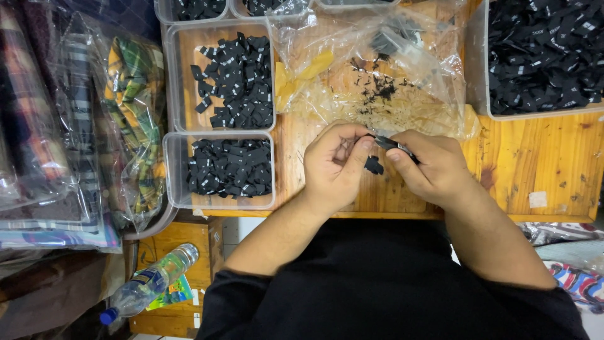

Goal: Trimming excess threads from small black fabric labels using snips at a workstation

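Observation:
My left hand (336,165) pinches a small black fabric label (374,165) between thumb and fingers over the wooden table (535,170). My right hand (431,167) is closed around a small black cutting tool (395,146), its tip meeting the label at the left fingertips. Both hands touch near the table's front edge. Black snippets (377,91) lie on a clear plastic bag (377,69) just beyond the hands.
Clear plastic trays of black labels stand at the left (228,173), behind it (220,75) and at the far right (541,56). Bagged plaid garments (129,119) are stacked to the left. A plastic water bottle (151,281) lies on a lower wooden box.

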